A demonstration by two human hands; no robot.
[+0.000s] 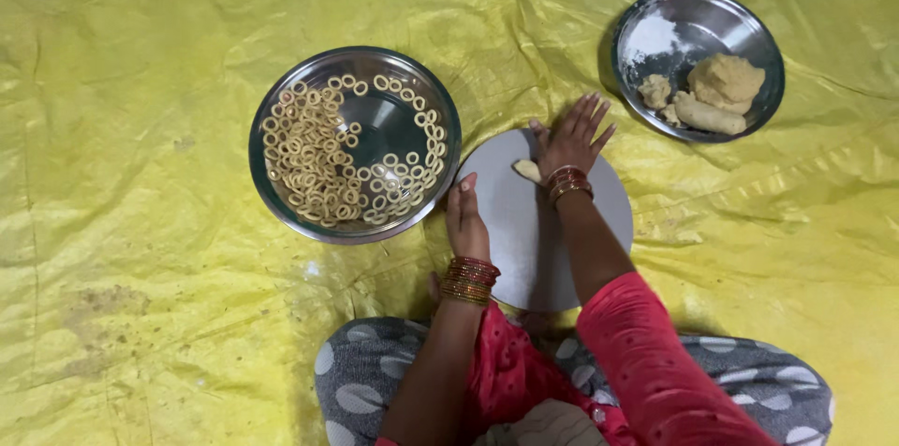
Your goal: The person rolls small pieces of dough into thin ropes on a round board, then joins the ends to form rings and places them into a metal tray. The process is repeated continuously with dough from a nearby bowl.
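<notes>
- Right hand: fingers spread flat, pressing dough piece on round board.
- Left hand: fingers together, resting on board edge at 9 o'clock.
- Steel plates: two, the ring plate at 10 o'clock and the dough plate at 2 o'clock.

A crinkled yellow plastic sheet covers the whole floor, glossy under soft overhead light.

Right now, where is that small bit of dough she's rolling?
In the head view, the small piece of dough lies on the round grey board, at its upper left, just beside the right hand pressed flat there.
</notes>
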